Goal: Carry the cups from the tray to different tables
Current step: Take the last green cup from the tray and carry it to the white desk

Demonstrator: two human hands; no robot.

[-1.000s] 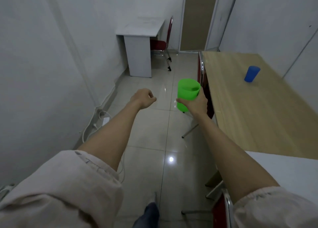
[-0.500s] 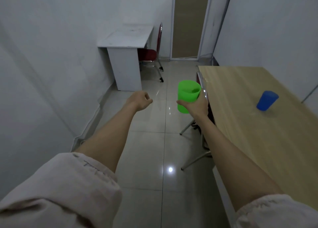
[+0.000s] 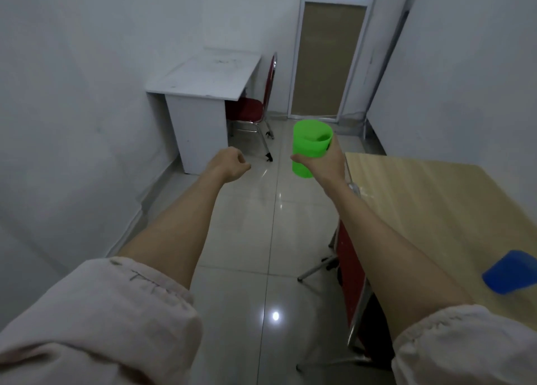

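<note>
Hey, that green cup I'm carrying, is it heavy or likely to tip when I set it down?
Probably light: the green cup looks like thin plastic, held by the right hand alone. It tapers toward its base, so it might tip if nudged.

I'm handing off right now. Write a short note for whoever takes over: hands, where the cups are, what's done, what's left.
Right hand: fingers wrapped around the bright green plastic cup, held upright in the air over the tiled floor.
Left hand: loosely closed, holding nothing.
Blue plastic cup: already on the light wooden table to the right.
White desk: ahead by the left wall, with a red chair beside it; no cup on it.
Done: the blue cup is delivered.
Left: set the green cup on a different table, probably the white desk. The tray is out of view, so I cannot tell whether more cups remain.
</note>
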